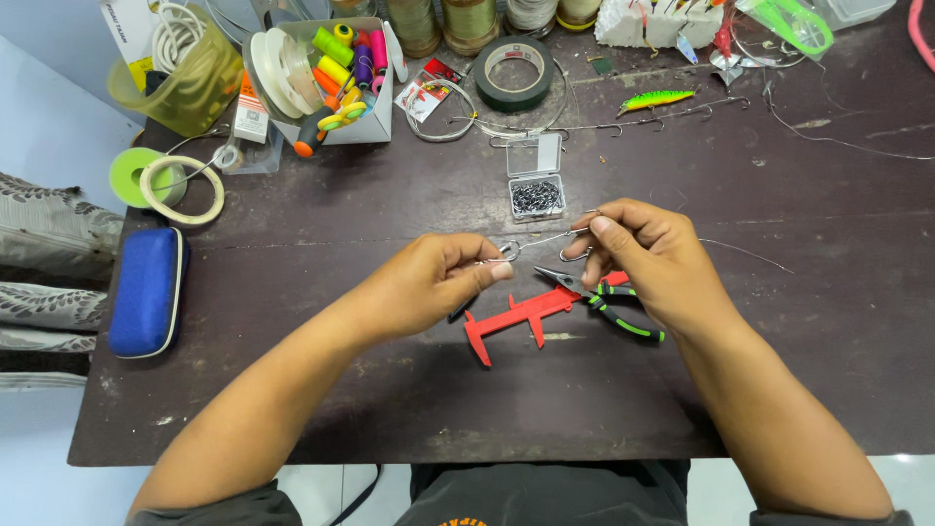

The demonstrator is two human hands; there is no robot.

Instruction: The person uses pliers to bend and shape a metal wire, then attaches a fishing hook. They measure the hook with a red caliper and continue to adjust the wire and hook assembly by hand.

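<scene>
A dark, scuffed table point(321, 390) carries a red plastic caliper point(516, 317) beside green-handled pliers point(609, 307), a small clear box of black swivels point(535, 185), a roll of black tape point(513, 72), a blue zipped case point(146, 290) and a green-yellow fishing lure point(654, 98)

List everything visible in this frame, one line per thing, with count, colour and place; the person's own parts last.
table: one, dark brown, fills the view
wire piece: one, silver, held between both hands
pliers: one, green and black handles, under the right hand
caliper: one, red, table centre
small clear box: one, holds dark small parts, above the hands
black tape roll: one, top centre
fishing lure: one, yellow-green, top right
thread box: one, white, many coloured spools, top left
blue case: one, left edge
pale tape ring: one, cream, left
left hand: pinching the wire
right hand: pinching the wire
</scene>
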